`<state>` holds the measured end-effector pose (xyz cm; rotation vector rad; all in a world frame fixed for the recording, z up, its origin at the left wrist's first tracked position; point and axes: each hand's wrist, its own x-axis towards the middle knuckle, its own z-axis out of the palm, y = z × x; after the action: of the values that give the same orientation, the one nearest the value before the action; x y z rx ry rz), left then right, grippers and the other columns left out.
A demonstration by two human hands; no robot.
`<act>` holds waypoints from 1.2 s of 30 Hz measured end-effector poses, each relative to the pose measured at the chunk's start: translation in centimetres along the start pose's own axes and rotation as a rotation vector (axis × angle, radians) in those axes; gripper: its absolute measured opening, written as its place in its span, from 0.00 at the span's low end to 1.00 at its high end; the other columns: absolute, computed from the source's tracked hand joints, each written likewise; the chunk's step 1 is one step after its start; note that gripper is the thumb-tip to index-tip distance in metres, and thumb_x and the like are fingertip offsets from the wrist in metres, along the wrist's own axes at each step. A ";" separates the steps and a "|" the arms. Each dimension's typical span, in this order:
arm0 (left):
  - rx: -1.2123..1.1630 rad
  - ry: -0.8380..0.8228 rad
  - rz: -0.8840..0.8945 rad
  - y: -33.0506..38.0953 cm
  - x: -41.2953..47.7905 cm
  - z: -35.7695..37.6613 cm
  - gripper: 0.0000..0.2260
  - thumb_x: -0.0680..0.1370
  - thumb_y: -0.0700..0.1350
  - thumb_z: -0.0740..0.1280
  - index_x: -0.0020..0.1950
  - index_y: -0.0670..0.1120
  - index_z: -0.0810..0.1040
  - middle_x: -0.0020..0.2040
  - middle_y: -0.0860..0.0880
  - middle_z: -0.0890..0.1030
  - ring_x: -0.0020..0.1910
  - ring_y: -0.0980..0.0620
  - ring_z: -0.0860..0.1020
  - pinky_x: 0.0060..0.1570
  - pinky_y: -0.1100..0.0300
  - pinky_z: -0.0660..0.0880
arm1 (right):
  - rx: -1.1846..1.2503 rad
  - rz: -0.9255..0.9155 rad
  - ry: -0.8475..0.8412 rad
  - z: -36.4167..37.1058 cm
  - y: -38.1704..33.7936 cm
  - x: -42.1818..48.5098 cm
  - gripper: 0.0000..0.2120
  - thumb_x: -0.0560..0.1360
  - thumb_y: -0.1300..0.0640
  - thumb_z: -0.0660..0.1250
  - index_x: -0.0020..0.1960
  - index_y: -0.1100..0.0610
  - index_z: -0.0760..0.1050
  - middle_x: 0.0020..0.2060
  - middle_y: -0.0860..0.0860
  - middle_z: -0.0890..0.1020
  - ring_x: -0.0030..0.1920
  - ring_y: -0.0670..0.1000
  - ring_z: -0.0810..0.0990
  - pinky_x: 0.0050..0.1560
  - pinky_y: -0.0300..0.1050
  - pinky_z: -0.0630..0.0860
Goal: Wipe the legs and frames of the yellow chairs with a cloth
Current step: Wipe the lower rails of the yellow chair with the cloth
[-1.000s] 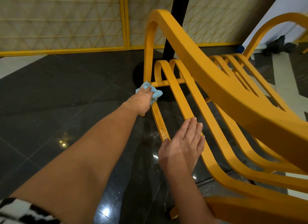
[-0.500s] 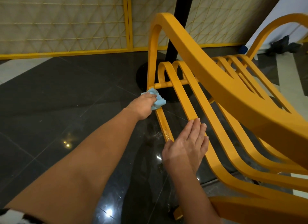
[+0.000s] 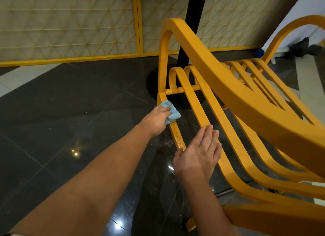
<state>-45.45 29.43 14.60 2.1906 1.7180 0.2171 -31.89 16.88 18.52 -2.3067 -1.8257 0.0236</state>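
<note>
Low on the near-left side of the yellow chair (image 3: 246, 102), your left hand (image 3: 158, 120) reaches out on a long, nearly straight arm. Its fingers curl round a bunched light-blue cloth (image 3: 173, 112) and press it onto the lowest rail (image 3: 177, 135) of the frame. That spot is just below where the rail meets the upright leg (image 3: 162, 65) and a short crossbar (image 3: 175, 91). The back of the hand faces up and the cloth pokes out past the fingertips to the right.

Your right hand (image 3: 198, 155) lies nearer to you and to the right of the left one. It is flat and open, with the fingers straight and close together. The fingertips rest on the first curved slat (image 3: 195, 104), and the thumb side lies against the near end of the same rail. It holds nothing. Between the two hands the rail shows a patch of pale specks (image 3: 179, 143).

The broad armrest (image 3: 219, 74) sweeps from the far arch down to the near right and hides much of the slats behind it. Another yellow arch (image 3: 284, 35) rises at the far right; you cannot tell whether it belongs to this chair.

The floor (image 3: 70, 112) is dark, glossy tile with light spots reflected in it. A black pole (image 3: 190, 33) stands on a round black base (image 3: 153, 81) just behind the leg. Cream lattice screens (image 3: 70, 24) with yellow frames line the far side. A dark bundle (image 3: 302, 47) lies at the far right.
</note>
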 end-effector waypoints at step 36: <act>0.071 -0.130 -0.006 2.7 -0.1 0.1 0.19 0.81 0.39 0.58 0.72 0.43 0.67 0.77 0.46 0.57 0.78 0.43 0.45 0.69 0.44 0.65 | 0.054 -0.020 -0.107 -1.9 0.5 -0.2 0.44 0.75 0.47 0.62 0.78 0.60 0.38 0.78 0.56 0.40 0.77 0.56 0.36 0.74 0.54 0.36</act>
<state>-42.94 28.73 15.49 2.1973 1.6846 0.0124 -31.24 16.27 20.27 -2.2915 -1.8732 0.1953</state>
